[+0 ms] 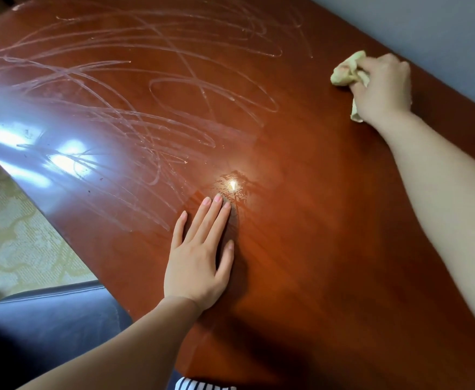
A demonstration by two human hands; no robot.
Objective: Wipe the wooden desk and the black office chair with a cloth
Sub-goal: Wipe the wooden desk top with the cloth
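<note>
Desk (301, 249): red-brown gloss top, fills most of the view. Pale looping streaks (146, 108) cover its far-left half; its near-right half shows none. Chair (53, 319): black, tucked at the desk's near-left edge, no hand on it. Left hand (199, 257): flat on the desk near its middle, palm down, fingers straight and close together, holding nothing; reads as a brace. Right hand (382, 88): at the desk's far-right edge, fingers curled round the cloth (346, 73). Cloth: pale yellow, bunched, seemingly pressed to the desk top under that hand, a tail poking out below the palm. Step in hand, by my judgement: the desk wipe, working the strip along the far-right edge; chair not yet done. Next move likely calls for drawing the cloth from that edge toward the streaked half with even pressure, turned to a fresh face so the streaks lift rather than smear. The left hand must come off any patch due for wiping.
</note>
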